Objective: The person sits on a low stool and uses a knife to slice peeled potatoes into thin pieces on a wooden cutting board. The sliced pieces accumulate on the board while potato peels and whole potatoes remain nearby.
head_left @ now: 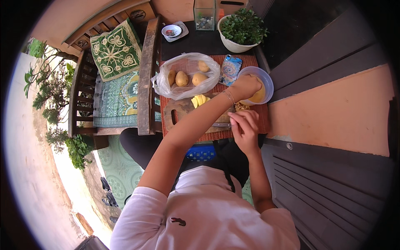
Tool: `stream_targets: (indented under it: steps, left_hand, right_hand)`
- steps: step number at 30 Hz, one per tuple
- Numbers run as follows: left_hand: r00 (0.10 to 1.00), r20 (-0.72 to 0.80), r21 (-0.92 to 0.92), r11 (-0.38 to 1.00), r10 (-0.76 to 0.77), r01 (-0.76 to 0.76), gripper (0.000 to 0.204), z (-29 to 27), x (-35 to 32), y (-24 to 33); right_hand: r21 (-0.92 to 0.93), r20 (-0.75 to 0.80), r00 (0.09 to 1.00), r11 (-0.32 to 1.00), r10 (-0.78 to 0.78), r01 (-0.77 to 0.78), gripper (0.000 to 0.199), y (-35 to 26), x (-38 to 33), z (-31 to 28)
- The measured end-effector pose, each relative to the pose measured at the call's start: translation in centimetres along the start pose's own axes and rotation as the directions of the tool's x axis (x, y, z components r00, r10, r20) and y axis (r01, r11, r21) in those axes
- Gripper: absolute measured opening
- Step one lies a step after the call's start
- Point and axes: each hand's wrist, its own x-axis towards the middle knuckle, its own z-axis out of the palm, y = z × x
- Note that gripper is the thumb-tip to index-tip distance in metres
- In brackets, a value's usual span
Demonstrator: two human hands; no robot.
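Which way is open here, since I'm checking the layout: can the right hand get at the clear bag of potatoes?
Probably yes, but awkwardly. The right hand rests near the cutting board; the left forearm, stretched across toward the bowl, lies between it and the bag of potatoes.

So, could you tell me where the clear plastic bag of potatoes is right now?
In the head view, the plastic bag of potatoes lies on the left part of the table, just behind the wooden cutting board and left of the plastic bowl.
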Motion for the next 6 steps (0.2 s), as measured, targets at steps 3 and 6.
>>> stream_targets:
  steps: [3, 6]
  left_hand:
    - [1.000, 0.018, -0.017, 1.000, -0.013, 0.013, 0.009, 0.0, -0.2, 0.3]
    - [0.996, 0.092, -0.049, 0.999, 0.008, -0.004, 0.012, 1.0, 0.8, 1.5]
  right_hand:
    - [0.041, -0.337, 0.939, 0.995, -0.072, 0.091, 0.017, -3.7, 5.4, -7.8]
    - [-0.066, -0.460, 0.836, 0.950, -0.300, 0.304, 0.031, -5.6, 8.3, -13.5]
